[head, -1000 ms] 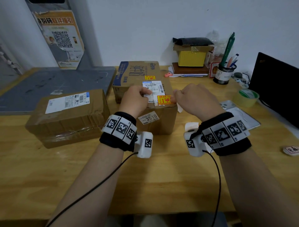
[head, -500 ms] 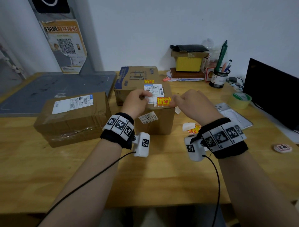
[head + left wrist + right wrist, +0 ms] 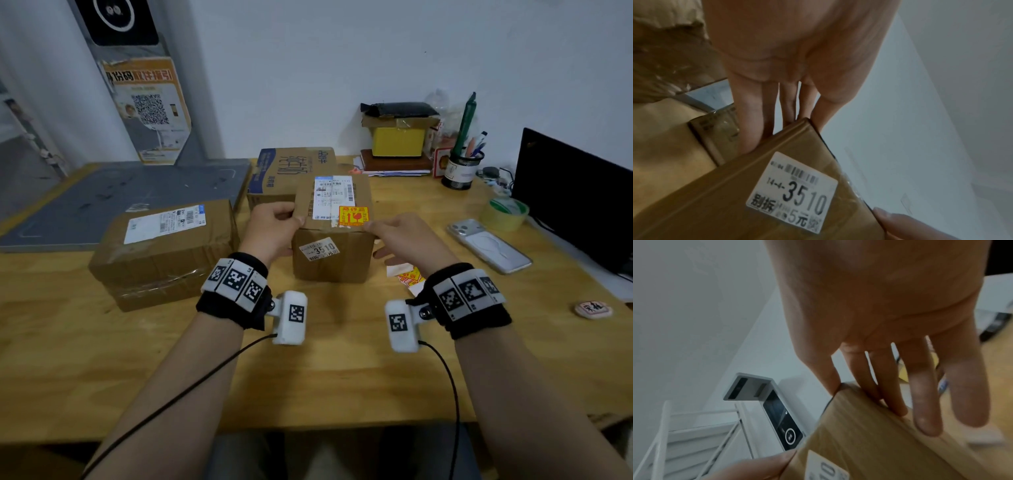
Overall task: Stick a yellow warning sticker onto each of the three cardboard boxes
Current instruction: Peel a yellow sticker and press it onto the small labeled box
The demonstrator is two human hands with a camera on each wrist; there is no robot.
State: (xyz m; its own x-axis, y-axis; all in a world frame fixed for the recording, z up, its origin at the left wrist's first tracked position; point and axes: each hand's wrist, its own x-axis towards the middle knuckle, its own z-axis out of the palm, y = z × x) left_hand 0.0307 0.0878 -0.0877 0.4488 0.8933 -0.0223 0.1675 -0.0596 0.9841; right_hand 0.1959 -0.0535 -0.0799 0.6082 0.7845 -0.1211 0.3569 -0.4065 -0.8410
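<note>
Between your hands at 12 o'clock, the small box (image 3: 332,236) already bears a yellow sticker (image 3: 354,216), your left hand (image 3: 272,228) and right hand (image 3: 404,236) gripping its sides; the unstickered box (image 3: 164,250) lies at 10 o'clock, nearer your left.

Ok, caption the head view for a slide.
Both hands, left hand and right hand, grip the yellow-stickered cardboard box.

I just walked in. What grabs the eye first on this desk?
The small cardboard box at the centre, gripped on either side by the left hand and right hand. A bright yellow warning sticker sits on its top, beside a white shipping label. A flatter cardboard box lies to the left.
</note>
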